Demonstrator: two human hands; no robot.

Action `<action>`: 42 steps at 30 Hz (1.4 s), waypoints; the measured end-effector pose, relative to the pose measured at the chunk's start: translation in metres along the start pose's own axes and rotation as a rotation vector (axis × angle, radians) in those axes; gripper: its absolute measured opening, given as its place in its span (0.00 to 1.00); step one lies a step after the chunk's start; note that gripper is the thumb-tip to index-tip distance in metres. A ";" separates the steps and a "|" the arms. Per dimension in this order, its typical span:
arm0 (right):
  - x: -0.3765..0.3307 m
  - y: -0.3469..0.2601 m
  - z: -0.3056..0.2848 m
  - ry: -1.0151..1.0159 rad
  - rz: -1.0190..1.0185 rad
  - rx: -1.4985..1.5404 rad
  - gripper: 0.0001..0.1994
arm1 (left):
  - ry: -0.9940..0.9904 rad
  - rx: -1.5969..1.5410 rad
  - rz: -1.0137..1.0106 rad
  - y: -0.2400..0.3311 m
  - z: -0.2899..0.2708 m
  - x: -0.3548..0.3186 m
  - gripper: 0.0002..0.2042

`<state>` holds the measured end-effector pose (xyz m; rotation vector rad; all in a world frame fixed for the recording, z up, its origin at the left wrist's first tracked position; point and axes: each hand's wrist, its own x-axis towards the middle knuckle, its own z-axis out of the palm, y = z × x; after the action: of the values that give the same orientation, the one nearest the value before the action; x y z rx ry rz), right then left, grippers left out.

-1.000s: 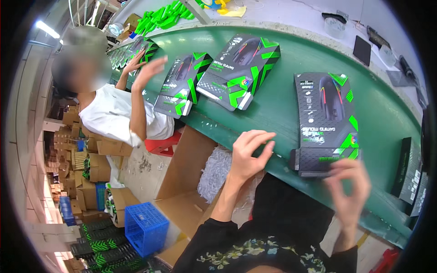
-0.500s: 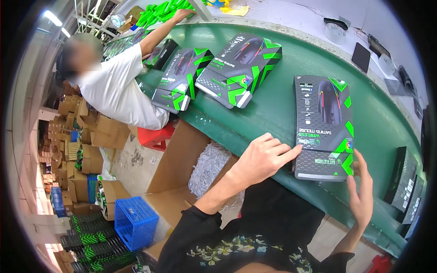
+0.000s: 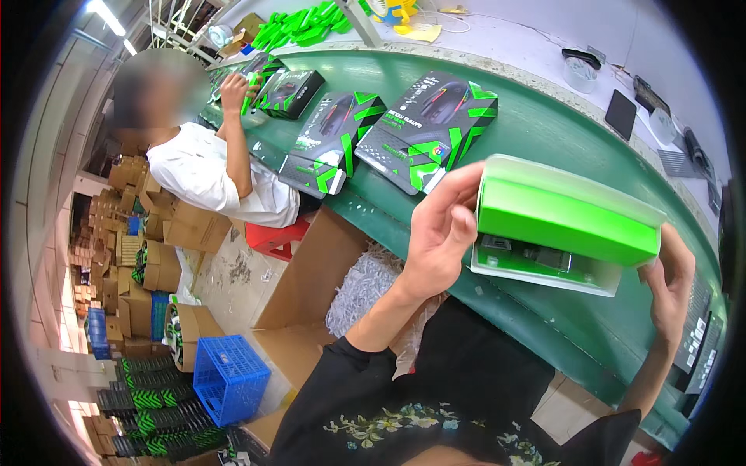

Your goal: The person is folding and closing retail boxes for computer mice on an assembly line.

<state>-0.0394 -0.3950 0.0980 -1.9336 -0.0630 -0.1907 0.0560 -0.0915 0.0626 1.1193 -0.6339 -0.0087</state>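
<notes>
A mouse box (image 3: 567, 210) is tilted up between my hands, its open end toward me. Inside it shows a bright green inner piece, with small metallic and clear parts in the gap below; I cannot make out what they are. My left hand (image 3: 443, 237) clasps the box's left end, thumb near the opening. Around the right end curl the fingers of my right hand (image 3: 672, 279). To the left, a black and green mouse box (image 3: 427, 128) lies flat on the green work surface (image 3: 544, 105), beside a similar mouse box (image 3: 330, 144).
A co-worker in a white shirt (image 3: 206, 167) sits at the left, a green piece in hand. More black boxes (image 3: 691, 346) lie at the right edge. Below the work surface are a carton (image 3: 299, 268) with shredded paper and a blue crate (image 3: 231, 380). Green pieces (image 3: 307, 23) are piled far back.
The box lay face up on the surface; now it is raised and tipped, its open end showing. Both hands have moved up with it. The co-worker's arm has drawn back from the green pile.
</notes>
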 end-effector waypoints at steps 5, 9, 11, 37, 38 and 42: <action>0.007 -0.001 0.034 0.000 -0.177 0.117 0.22 | 0.071 -0.076 -0.024 0.010 -0.004 0.003 0.27; 0.004 0.015 0.039 -0.002 0.000 0.462 0.22 | 0.035 -0.157 -0.033 0.000 -0.009 -0.001 0.22; 0.022 0.003 0.048 -0.143 -0.147 0.525 0.20 | -0.030 -0.231 0.011 -0.011 -0.014 0.005 0.17; 0.039 0.003 0.024 -0.246 -0.234 0.280 0.15 | -0.242 -0.063 0.129 -0.020 -0.027 0.017 0.10; 0.036 -0.001 0.023 -0.245 -0.231 0.279 0.15 | -0.241 -0.066 0.127 -0.017 -0.029 0.018 0.10; 0.025 -0.021 0.010 -0.198 -0.299 -0.125 0.24 | -0.285 0.031 0.090 -0.009 -0.017 0.028 0.04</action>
<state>-0.0170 -0.3795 0.1177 -2.0563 -0.4835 -0.2042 0.0901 -0.0905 0.0634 1.1283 -0.9412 -0.0822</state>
